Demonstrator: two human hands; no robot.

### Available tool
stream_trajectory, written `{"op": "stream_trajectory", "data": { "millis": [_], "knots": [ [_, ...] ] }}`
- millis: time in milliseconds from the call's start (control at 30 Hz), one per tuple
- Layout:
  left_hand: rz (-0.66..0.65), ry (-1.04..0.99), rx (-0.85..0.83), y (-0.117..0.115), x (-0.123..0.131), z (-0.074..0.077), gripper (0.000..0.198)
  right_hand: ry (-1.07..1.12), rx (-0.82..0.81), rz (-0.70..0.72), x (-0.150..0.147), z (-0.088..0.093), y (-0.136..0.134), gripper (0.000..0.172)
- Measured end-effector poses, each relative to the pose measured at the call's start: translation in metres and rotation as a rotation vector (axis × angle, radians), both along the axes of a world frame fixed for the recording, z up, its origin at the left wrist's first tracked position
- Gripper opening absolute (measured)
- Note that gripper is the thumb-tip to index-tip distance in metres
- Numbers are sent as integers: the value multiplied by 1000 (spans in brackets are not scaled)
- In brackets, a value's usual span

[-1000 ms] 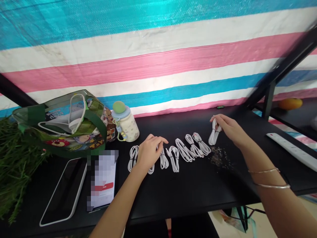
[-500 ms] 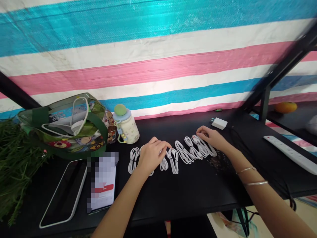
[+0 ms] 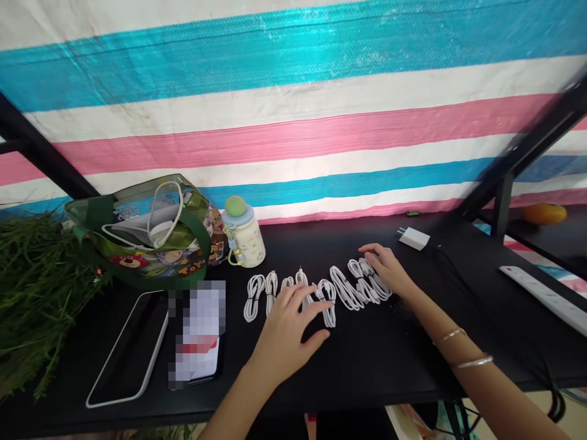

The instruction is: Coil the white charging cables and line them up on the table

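Eight coiled white cables [image 3: 326,302] are counted in a row across the middle of the black tabletop [image 3: 367,373]; the rightmost coils overlap and are partly hidden, so the count is approximate. The right hand [image 3: 384,269] is laid on these rightmost coils with its fingers curved downward; whether they are gripped cannot be told. The left hand [image 3: 287,333] is held over the middle of the row, fingers spread wide, with nothing seen held in it. One white plug adapter [image 3: 414,238] lies just beyond the right hand. At left are one clear green cartoon-printed tote bag [image 3: 183,244], one bottle [image 3: 245,241], one white-framed tablet [image 3: 131,348] and one pixelated sheet [image 3: 197,333]. One power strip [image 3: 545,299] lies at far right.
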State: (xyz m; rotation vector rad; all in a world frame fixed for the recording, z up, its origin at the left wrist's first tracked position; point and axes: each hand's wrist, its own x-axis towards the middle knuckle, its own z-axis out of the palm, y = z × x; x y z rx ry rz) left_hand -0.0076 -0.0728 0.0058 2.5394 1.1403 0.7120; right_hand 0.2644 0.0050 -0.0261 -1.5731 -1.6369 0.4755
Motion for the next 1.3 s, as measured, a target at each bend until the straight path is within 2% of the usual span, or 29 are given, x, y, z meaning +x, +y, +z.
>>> {"op": "stream_trajectory", "data": {
  "millis": [100,267,433,533,667,800,900,1067,1200,1300],
  "knots": [
    [-17,24,-10,-6,6,-8,34,-5,-14,21,-10,-1,-4,23],
    [36,3,2,-6,10,-17,31,29,-15,81,-27,-7,-7,27],
    [25,54,33,-4,9,-18,36,79,12,123,-35,-7,-10,30],
    [44,59,65,-5,5,-15,36,79,8,73,-32,0,-13,31],
    [203,-23,109,-6,-10,-15,34,111,80,-47,-24,7,-17,29],
    [439,-109,118,-4,-31,-23,31,167,164,-177,-16,9,-18,27],
    [577,-140,60,-2,-41,-30,34,290,229,-275,-11,8,-17,26],
    [513,-91,-122,-1,-38,-32,50,475,209,-259,-8,6,-14,33],
    [457,-58,-151,-2,-30,-30,59,486,176,-187,-8,4,-13,38],
    [449,-50,-160,-3,-26,-30,57,466,162,-165,-6,2,-13,39]
  ]
}}
